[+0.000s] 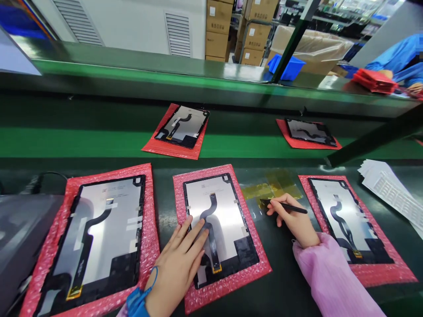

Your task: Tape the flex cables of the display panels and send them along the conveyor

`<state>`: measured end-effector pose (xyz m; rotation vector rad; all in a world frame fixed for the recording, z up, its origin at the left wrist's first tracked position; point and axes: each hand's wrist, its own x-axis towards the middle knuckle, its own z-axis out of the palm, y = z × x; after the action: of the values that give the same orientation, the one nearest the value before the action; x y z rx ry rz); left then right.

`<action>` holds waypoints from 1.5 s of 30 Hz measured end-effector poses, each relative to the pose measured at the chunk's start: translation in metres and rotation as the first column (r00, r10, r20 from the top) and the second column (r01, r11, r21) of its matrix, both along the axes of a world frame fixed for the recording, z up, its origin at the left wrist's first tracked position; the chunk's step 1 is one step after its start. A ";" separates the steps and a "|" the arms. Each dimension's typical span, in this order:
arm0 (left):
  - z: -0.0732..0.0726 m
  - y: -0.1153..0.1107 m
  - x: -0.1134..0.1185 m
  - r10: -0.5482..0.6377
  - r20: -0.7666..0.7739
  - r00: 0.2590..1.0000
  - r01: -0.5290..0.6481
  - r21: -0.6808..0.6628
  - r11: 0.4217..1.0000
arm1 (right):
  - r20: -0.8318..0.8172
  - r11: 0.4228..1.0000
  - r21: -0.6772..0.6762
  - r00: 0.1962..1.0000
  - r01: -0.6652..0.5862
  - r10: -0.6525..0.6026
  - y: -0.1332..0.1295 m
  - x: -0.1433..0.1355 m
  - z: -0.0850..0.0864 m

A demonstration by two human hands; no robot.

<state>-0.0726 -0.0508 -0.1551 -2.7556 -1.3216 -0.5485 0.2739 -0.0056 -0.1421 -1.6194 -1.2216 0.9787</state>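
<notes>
My left hand (180,259) lies spread over the lower left of the middle tablet panel (228,220), its fingertips by the dark flex cable (212,240). That panel rests on a pink bubble-wrap pouch (261,259). Right of it, my right hand (291,218) pinches black tweezers (291,207), whose tips are at a sheet of yellowish transparent film (257,192) on the dark table. A blue wrist strap (137,303) circles my left wrist.
More panels on pink pouches lie at the left (115,237) and right (350,220). Two others ride the green belt (82,143) behind. Paper label sheets (393,189) sit far right. A slanted dark post (376,132) stands at right. A person's blue sleeve (396,57) shows beyond.
</notes>
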 end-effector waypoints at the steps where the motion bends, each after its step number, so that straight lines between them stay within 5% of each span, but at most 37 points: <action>1: -0.001 -0.001 0.000 0.005 -0.001 1.000 -0.004 0.002 1.000 | 0.001 1.000 0.016 1.000 0.016 -0.016 0.000 -0.001 -0.001; 7: -0.003 -0.002 0.000 0.017 0.047 0.999 -0.013 -0.081 0.997 | -0.006 0.992 0.093 0.997 0.081 -0.080 -0.005 -0.004 -0.006; 17: -0.007 -0.003 -0.001 0.016 0.064 0.998 -0.010 -0.098 0.995 | 0.093 0.999 0.040 0.996 0.010 -0.014 -0.006 -0.001 0.001; 33: -0.005 -0.002 0.002 0.014 0.050 0.999 -0.011 -0.053 0.999 | -0.061 0.996 0.044 0.995 0.078 -0.075 0.005 -0.006 0.009; 39: 0.000 -0.006 0.005 0.034 0.068 0.997 -0.025 -0.128 0.992 | -0.339 0.988 0.156 0.940 0.015 0.039 -0.049 -0.052 0.024; 45: 0.005 -0.008 0.008 0.045 0.084 0.995 -0.025 -0.218 0.976 | -0.363 0.982 0.045 0.912 -0.185 0.188 -0.105 -0.099 0.007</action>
<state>-0.0646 -0.0589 -0.1496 -2.9026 -1.5329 -0.5624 0.1746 -0.1111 -0.1351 -1.2528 -1.1295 1.3266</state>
